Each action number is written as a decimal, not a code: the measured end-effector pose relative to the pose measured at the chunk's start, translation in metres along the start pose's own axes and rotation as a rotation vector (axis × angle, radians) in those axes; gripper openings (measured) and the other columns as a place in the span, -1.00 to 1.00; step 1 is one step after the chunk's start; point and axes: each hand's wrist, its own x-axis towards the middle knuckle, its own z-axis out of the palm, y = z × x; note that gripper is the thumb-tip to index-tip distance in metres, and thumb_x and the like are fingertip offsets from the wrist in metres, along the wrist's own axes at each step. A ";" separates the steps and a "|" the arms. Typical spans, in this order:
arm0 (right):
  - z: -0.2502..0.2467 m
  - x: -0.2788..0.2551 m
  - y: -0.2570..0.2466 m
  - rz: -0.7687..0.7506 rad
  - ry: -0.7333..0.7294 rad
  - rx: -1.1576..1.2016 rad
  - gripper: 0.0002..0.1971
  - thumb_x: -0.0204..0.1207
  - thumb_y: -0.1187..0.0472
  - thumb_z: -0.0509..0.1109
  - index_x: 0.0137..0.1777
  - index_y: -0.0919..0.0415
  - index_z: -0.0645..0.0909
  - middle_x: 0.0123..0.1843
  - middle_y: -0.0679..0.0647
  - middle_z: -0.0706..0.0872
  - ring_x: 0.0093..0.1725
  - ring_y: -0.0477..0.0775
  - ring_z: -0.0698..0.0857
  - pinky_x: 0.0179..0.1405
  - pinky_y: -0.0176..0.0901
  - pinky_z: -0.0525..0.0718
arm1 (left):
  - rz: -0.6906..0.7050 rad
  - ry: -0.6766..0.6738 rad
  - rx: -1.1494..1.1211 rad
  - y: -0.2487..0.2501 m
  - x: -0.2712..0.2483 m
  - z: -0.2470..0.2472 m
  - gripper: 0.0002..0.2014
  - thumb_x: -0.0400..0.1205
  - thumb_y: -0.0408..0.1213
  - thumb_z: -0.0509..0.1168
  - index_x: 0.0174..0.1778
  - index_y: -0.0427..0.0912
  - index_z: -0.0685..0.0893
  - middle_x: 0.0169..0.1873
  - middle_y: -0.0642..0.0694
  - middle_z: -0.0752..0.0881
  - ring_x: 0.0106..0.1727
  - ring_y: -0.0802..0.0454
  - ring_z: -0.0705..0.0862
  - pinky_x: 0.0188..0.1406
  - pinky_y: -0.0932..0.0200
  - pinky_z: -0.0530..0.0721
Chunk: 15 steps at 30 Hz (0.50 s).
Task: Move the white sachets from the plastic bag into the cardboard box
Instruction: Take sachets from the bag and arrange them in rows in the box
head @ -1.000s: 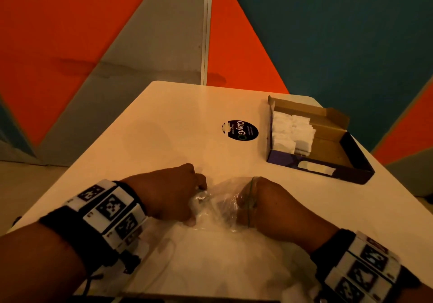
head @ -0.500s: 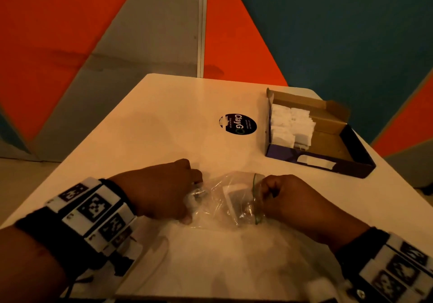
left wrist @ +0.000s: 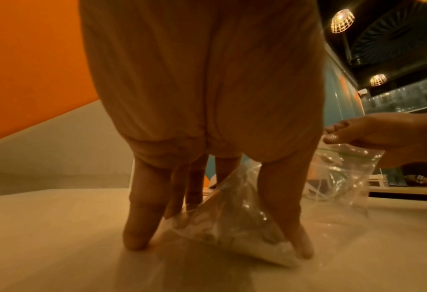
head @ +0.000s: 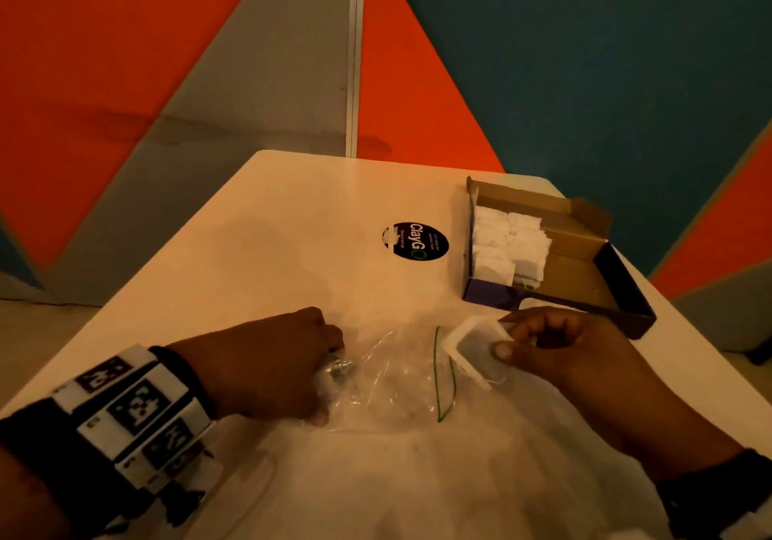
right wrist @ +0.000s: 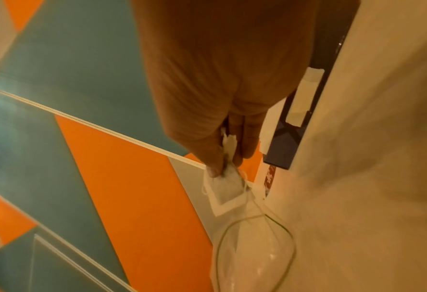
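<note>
The right hand (head: 555,351) pinches one white sachet (head: 476,349) between thumb and fingers, its corner caught in the grip and the rest sticking out toward the mouth of the plastic bag (head: 397,376); the sachet is just outside that mouth, which is rimmed by a thin green line. From the right wrist view the sachet (right wrist: 223,185) hangs below the fingertips with its thread trailing toward the open bag (right wrist: 252,252). The left hand (head: 267,368) grips the closed end of the bag, fingers curled around the crumpled plastic and pressing it onto the table (head: 292,213). The cardboard box (head: 585,255) sits open by the table's right edge, just beyond the right hand, with a stack of white sachets (head: 507,243) against its left wall. A round black sticker (head: 415,241) lies on the tabletop just left of the box. Behind the table's far edge stands a wall of orange, grey and teal panels (head: 585,59).
</note>
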 end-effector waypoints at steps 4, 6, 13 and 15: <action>-0.016 -0.005 -0.009 -0.100 0.145 0.078 -0.80 0.13 0.06 0.60 -0.24 0.08 0.78 -0.05 -0.29 0.77 -0.07 -0.24 0.70 -0.25 -0.40 0.49 | -0.009 -0.047 -0.033 -0.003 -0.005 -0.008 -0.37 0.42 0.26 0.45 0.39 0.21 0.49 0.22 0.19 0.47 0.16 0.19 0.54 0.30 0.15 0.59; -0.019 -0.008 -0.015 -0.166 0.168 0.101 -0.76 0.05 0.02 0.55 -0.25 0.03 0.79 0.01 -0.28 0.77 -0.02 -0.26 0.70 -0.20 -0.43 0.51 | -0.019 -0.094 -0.129 -0.003 -0.009 -0.017 -0.29 0.35 0.38 0.44 0.41 0.29 0.45 0.27 0.27 0.46 0.21 0.24 0.54 0.35 0.15 0.57; -0.010 -0.006 -0.034 -0.280 0.138 0.122 -0.88 0.16 0.10 0.59 -0.28 0.03 0.80 0.06 -0.36 0.72 -0.07 -0.46 0.67 -0.38 -0.63 0.59 | 0.030 0.381 -0.606 0.036 -0.016 -0.050 -0.44 0.25 0.42 0.40 0.17 0.38 0.60 0.10 0.46 0.58 0.06 0.45 0.64 0.10 0.35 0.58; -0.002 -0.008 -0.037 -0.297 0.122 0.175 -0.90 0.17 0.12 0.60 -0.29 0.01 0.81 0.04 -0.34 0.74 -0.08 -0.39 0.70 -0.36 -0.63 0.59 | 0.070 0.434 -0.835 0.059 -0.010 -0.047 -0.48 0.24 0.32 0.46 0.11 0.29 0.67 -0.02 0.42 0.69 -0.03 0.47 0.68 -0.09 0.43 0.57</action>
